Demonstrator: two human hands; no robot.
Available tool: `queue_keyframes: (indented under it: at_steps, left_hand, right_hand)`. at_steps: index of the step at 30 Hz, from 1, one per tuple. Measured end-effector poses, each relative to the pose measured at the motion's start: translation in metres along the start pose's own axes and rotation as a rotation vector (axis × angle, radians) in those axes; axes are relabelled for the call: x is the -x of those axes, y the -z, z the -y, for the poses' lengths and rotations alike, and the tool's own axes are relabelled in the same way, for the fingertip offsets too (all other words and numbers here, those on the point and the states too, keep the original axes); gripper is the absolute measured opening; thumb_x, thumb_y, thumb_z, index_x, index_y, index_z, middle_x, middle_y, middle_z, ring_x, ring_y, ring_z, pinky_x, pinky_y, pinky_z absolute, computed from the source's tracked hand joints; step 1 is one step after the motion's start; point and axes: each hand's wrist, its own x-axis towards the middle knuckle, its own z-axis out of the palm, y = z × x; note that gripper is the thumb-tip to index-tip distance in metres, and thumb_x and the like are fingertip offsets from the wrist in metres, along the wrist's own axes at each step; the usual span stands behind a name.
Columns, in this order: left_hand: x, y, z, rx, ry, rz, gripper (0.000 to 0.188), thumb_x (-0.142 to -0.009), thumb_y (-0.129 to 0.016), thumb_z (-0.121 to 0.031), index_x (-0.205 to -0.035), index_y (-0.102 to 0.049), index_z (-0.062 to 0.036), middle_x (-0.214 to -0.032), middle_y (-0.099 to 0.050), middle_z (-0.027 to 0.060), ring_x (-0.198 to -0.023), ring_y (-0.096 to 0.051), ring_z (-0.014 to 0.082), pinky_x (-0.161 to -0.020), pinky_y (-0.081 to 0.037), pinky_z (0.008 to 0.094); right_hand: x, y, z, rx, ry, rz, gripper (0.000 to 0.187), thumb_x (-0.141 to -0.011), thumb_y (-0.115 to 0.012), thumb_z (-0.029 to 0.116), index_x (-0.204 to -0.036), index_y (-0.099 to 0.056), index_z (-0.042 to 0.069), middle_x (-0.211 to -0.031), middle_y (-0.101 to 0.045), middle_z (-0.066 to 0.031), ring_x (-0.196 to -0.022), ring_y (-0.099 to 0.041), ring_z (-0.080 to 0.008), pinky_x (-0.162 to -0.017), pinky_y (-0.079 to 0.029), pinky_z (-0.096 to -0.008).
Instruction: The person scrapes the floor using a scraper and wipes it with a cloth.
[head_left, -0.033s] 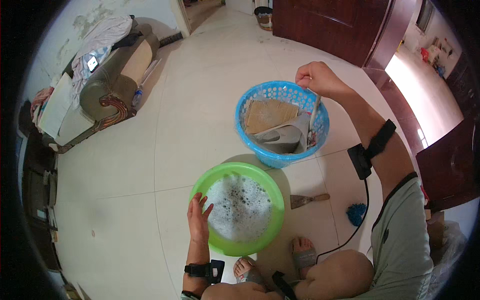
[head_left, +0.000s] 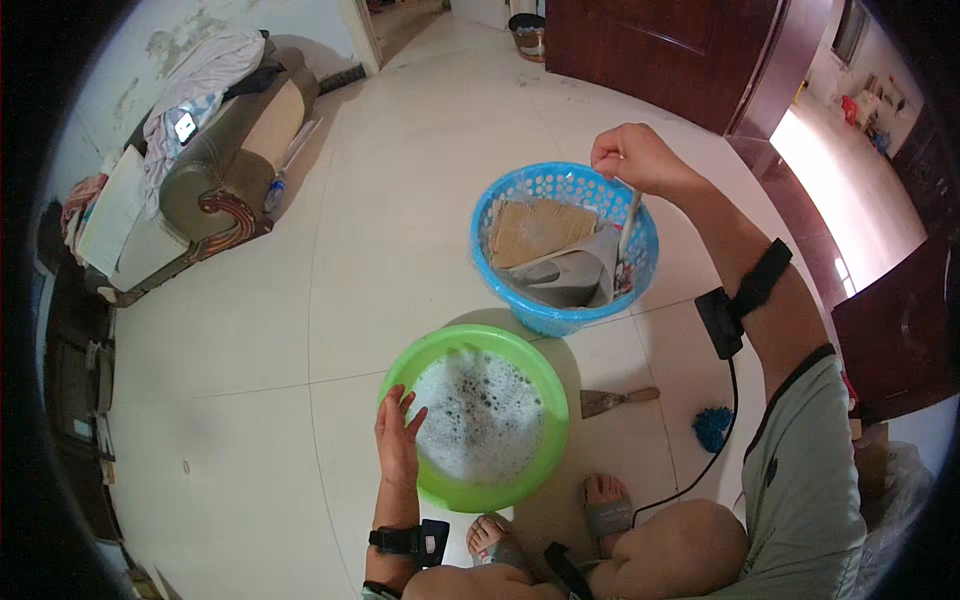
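My left hand (head_left: 397, 440) is open at the left rim of a green basin (head_left: 553, 400), fingers apart and holding nothing. The basin holds water topped with white suds (head_left: 480, 440). Over the far right rim of a blue perforated plastic basket (head_left: 560, 320), my right hand (head_left: 640, 158) is closed in a pinch. Whatever its fingertips hold is too small to make out. Just below them a pale narrow stick-like piece (head_left: 630, 222) slants into the basket; whether it touches the fingers is unclear. A piece of brown cardboard (head_left: 540, 232) and grey-white sheet-like rubbish (head_left: 572, 275) lie inside.
A scraper (head_left: 620, 400) lies on the tiled floor right of the basin, with a blue scrubber (head_left: 713, 428) farther right. A black cable (head_left: 722, 440) runs from my right arm's strap. A cloth-covered sofa (head_left: 215, 160) stands far left; a dark red door (head_left: 660, 55) is ahead.
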Motion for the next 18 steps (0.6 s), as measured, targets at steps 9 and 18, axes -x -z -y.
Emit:
queue_keyframes:
  at_steps: [9,18]
  left_hand:
    - [0.002,0.024,0.019,0.093,0.023,-0.063,0.054,-0.085,-0.052,-0.033,-0.124,-0.037,0.0008,-0.123,-0.04,0.0122,-0.111,-0.043,0.0232,-0.086,-0.045,0.0392]
    - [0.008,0.012,0.003,0.038,0.019,-0.077,0.051,-0.089,-0.046,-0.029,-0.125,-0.034,0.0056,-0.129,-0.036,0.0145,-0.116,-0.039,0.0271,-0.09,-0.042,0.0406]
  right_hand:
    - [-0.01,-0.043,-0.033,0.167,0.402,-0.241,0.02,-0.067,-0.063,0.017,-0.081,-0.061,0.002,-0.081,-0.058,-0.0136,-0.083,-0.055,-0.0266,-0.074,-0.044,-0.0362]
    - [-0.009,-0.037,-0.022,0.18,0.198,-0.131,0.018,-0.063,-0.055,-0.001,-0.081,-0.058,0.001,-0.064,-0.056,-0.0085,-0.067,-0.053,-0.0218,-0.068,-0.044,-0.034]
